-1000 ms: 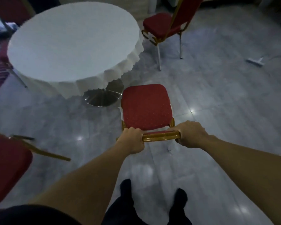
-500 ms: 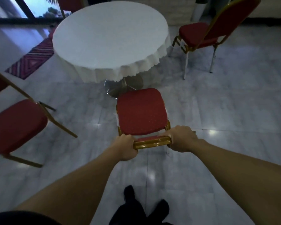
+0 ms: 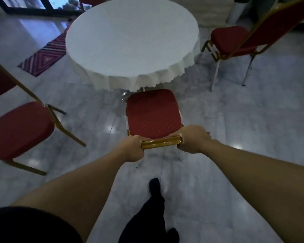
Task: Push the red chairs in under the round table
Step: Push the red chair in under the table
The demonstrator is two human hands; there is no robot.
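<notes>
Both hands' grip on gold backrest (image 3: pixel 161 142), red chair (image 3: pixel 152 114)

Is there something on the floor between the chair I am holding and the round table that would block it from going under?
Nothing visible blocks it. The held chair already has its seat front at the tablecloth edge of the round table. Only the table's metal base stands ahead, partly hidden, so it may limit how far the chair goes.

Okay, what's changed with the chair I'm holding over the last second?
The held chair has gone forward toward the round table; its seat front now reaches the tablecloth edge, where before it sat well short. Left hand and right hand keep the same grip on the gold top rail. The chairs to the left and right remain pulled out.
</notes>
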